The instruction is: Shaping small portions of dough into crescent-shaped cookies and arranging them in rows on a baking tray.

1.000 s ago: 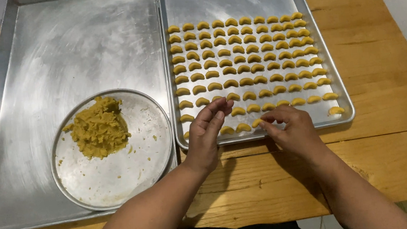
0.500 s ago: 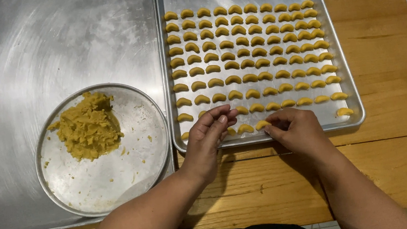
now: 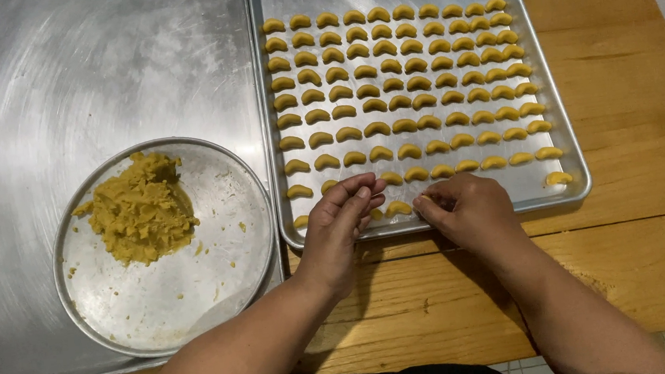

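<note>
A rectangular metal baking tray [image 3: 564, 140] on the right carries several rows of small yellow crescent-shaped dough pieces [image 3: 388, 84]. Both my hands rest at its near edge, over the front row. My left hand [image 3: 340, 227] has its fingers curled together above a crescent near the tray's front left. My right hand [image 3: 465, 211] pinches at a dough piece [image 3: 398, 207] lying just left of its fingertips. Whether either hand holds dough is hidden by the fingers.
A round metal plate [image 3: 198, 306] with a lump of yellow dough [image 3: 142, 209] sits on a larger empty metal tray [image 3: 95, 80] at the left. Both trays lie on a wooden table [image 3: 649, 262]. One lone crescent [image 3: 558, 178] lies at the right tray's front right corner.
The view has drifted slightly left and down. Both hands stay at the tray's front edge, fingers working small movements over the front row.
</note>
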